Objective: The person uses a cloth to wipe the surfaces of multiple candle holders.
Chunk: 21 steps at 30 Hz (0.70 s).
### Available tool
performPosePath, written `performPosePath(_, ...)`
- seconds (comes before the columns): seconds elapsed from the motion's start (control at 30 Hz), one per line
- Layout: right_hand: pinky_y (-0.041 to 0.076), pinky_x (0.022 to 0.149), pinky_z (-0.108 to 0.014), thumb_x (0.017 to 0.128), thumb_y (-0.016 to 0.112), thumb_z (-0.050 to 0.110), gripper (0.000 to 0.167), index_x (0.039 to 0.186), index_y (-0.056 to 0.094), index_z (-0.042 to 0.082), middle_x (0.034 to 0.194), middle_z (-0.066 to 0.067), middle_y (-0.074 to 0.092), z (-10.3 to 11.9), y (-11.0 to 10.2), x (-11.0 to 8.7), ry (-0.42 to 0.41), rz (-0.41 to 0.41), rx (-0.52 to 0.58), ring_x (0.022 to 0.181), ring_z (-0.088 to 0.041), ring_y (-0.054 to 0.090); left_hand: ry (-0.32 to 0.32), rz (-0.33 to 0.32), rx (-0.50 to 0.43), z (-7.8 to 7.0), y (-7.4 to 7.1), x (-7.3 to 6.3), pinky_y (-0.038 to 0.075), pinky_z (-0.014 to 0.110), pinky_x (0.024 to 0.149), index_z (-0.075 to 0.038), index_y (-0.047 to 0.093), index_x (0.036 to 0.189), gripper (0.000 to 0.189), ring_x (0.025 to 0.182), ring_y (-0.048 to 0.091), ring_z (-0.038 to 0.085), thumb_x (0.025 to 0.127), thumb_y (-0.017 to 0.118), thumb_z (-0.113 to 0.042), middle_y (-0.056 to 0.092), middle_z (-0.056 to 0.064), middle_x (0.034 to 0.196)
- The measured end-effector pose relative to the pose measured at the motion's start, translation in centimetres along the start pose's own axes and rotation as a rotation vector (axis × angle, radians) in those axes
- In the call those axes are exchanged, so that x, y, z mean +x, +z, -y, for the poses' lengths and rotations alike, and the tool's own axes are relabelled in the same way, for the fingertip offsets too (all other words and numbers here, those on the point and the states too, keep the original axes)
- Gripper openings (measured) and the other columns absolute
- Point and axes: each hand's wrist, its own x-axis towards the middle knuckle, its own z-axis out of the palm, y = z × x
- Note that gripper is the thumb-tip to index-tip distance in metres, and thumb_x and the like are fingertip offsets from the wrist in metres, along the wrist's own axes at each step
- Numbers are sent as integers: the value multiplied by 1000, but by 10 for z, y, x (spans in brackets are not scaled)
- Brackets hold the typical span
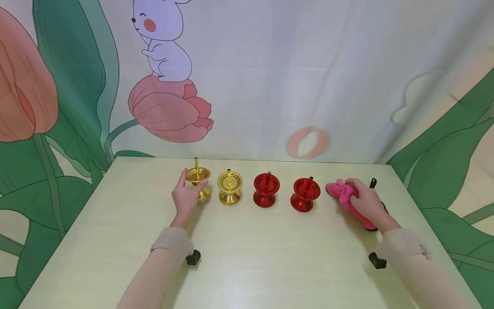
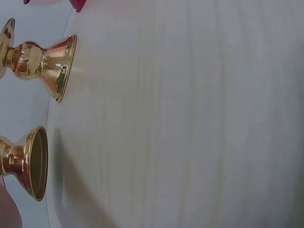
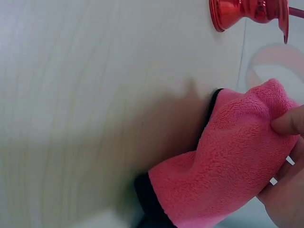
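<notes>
My left hand (image 1: 185,200) holds the leftmost gold candle holder (image 1: 204,194) between thumb and fingers. In the left wrist view the hollow underside of that holder's base (image 2: 39,164) shows, lifted and tilted off the table, with a shadow below. Pinched in my right hand (image 1: 367,201) is a bunched pink cloth with black edging (image 3: 223,156), raised above the tabletop at the right. A black loop (image 1: 373,183) sticks out behind that hand. Beside the held holder stands a second gold candle holder (image 1: 230,196), upright.
Two red candle holders, one near the middle (image 1: 264,200) and one right of it (image 1: 302,203), stand upright in the row. The pale wooden table (image 1: 262,262) ends at a printed curtain (image 1: 251,94). Black wrist-camera pieces (image 1: 193,257) show beside both sleeves.
</notes>
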Motion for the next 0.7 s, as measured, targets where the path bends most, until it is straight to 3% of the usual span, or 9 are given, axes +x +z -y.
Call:
performPosePath(0.27, 38, 90, -54, 84, 46, 4, 44, 128, 41, 6, 128, -23, 43, -12, 18, 0, -1, 80, -10, 112, -38, 41, 1, 11, 14, 4, 3, 0, 20, 41, 109, -22, 36, 135, 81, 132, 26, 25, 67, 74, -40, 35, 2, 141)
performPosePath(0.47, 42, 88, -49, 84, 47, 3, 42, 126, 46, 4, 128, -22, 44, -15, 30, -4, -22, 56, -27, 105, -34, 46, 9, 19, 15, 9, 4, -2, 21, 40, 109, -22, 34, 137, 82, 133, 25, 25, 67, 73, -42, 33, 2, 142)
performPosePath(0.7, 39, 91, -52, 84, 47, 7, 43, 128, 44, 3, 128, -23, 44, -17, 37, -7, -51, 66, -96, 115, -38, 42, 33, 52, 78, 11, 0, -5, 20, 39, 109, -20, 26, 140, 85, 134, 22, 24, 71, 70, -41, 27, 4, 144)
